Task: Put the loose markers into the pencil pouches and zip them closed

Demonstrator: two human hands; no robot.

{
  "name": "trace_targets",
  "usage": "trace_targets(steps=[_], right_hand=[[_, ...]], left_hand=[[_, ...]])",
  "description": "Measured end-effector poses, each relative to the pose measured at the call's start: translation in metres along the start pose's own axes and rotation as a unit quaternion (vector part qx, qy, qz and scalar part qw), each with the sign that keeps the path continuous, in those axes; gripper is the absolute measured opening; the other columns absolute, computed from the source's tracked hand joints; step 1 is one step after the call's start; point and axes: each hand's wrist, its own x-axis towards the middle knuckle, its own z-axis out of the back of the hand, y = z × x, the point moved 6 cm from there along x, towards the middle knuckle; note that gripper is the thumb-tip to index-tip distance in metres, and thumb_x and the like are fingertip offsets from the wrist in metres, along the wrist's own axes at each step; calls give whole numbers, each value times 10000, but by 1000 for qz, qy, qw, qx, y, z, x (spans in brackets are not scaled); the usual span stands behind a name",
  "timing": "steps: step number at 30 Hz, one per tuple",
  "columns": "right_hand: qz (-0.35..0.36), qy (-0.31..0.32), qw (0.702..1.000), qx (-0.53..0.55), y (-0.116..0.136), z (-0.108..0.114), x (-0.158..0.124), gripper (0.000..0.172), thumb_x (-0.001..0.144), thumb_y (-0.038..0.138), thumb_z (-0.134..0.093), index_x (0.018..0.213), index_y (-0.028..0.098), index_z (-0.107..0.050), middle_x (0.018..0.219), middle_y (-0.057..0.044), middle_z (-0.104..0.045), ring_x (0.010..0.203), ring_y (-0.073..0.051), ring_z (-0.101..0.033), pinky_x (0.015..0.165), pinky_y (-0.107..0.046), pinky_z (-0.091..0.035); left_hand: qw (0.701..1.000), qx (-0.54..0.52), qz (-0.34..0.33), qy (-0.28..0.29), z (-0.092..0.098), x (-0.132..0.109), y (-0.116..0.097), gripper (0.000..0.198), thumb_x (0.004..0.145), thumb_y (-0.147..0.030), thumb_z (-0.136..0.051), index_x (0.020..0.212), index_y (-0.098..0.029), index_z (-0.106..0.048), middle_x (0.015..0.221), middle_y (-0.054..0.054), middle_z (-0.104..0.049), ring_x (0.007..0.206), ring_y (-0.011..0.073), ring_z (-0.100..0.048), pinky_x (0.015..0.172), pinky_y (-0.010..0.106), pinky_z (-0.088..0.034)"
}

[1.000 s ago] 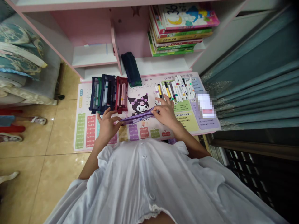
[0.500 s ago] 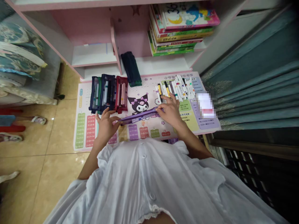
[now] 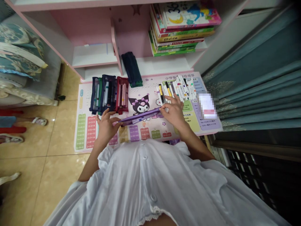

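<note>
Your right hand (image 3: 174, 113) has slid further right along the purple pencil pouch (image 3: 141, 116), and the pouch now slants more steeply, its right end raised toward the markers. Your left hand (image 3: 107, 127) sits about where it was, fingers curled and gripping the pouch's left end between thumb and fingertips. Your right hand lies half open, fingers spread and reaching up toward the loose markers (image 3: 176, 89), with the thumb side at the pouch's right end. You can't tell at this size whether it pinches that end or only presses against it, and a zip isn't clear either.

The pouch lies across the printed multiplication-table desk mat (image 3: 82, 94), just below the cartoon character (image 3: 140, 105), with something pale showing along its length. To its upper left stand three mesh pencil cases side by side: two navy (image 3: 95, 95) (image 3: 107, 94) and one red (image 3: 122, 94), each holding pens. A dark navy pouch (image 3: 132, 69) lies beyond them on the pink shelf unit (image 3: 87, 28), below a stack of children's books (image 3: 181, 34). A pixelated patch (image 3: 207, 106) covers something at the mat's right side, next to the teal curtain (image 3: 246, 100). Your white blouse (image 3: 145, 175) fills the bottom of the head view.
</note>
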Motion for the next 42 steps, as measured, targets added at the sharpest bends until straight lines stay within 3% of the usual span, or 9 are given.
trace_targets(steps=[17, 20, 24, 30, 37, 42], right_hand=[[1, -38, 999, -28, -4, 1, 2, 195, 855, 257, -626, 672, 202, -666, 1396, -105, -612, 1481, -442, -336, 1114, -763, -291], [25, -31, 999, 0, -6, -4, 1, 185, 865, 258, -619, 698, 212, -685, 1375, -95, -621, 1480, -417, -346, 1145, -701, -310], [33, -44, 998, 35, -10, -6, 1, 184, 870, 268, -617, 710, 217, -692, 1360, -87, -632, 1472, -399, -356, 1169, -668, -308], [28, -53, 994, 86, -14, -10, 3, 193, 878, 297, -609, 714, 223, -679, 1318, -94, -650, 1441, -353, -403, 1187, -624, -332], [15, -68, 994, 86, -12, -15, 8, 183, 883, 329, -616, 746, 233, -692, 1305, -97, -645, 1451, -346, -402, 1195, -612, -333], [22, -106, 990, 89, -4, -16, 7, 165, 900, 358, -609, 833, 241, -705, 1319, -108, -625, 1450, -340, -409, 1195, -584, -348]], left_hand=[[1000, 17, -3, 4, 1, -5, -1, 66, 844, -292, -722, 866, -267, -779, 1311, 108, -668, 1458, 407, -411, 1168, 798, -134], [998, 49, -26, -1, -1, -5, -9, 84, 836, -310, -727, 881, -254, -771, 1334, 124, -654, 1453, 405, -415, 1168, 793, -129], [993, 74, -89, 14, -8, 1, -36, 203, 838, -399, -737, 967, -245, -767, 1359, 142, -635, 1457, 416, -400, 1158, 799, -137], [988, 75, -136, 24, -23, 17, -66, 157, 899, -330, -666, 950, -228, -774, 1334, 151, -652, 1437, 382, -434, 1161, 794, -142], [988, 51, -142, 42, -30, 24, -75, 168, 870, -240, -629, 796, -239, -779, 1303, 120, -679, 1431, 367, -453, 1199, 749, -116], [996, 8, -89, -13, -14, 29, -66, 230, 906, -293, -565, 794, -225, -753, 1306, 102, -686, 1455, 353, -433, 1202, 706, -153]])
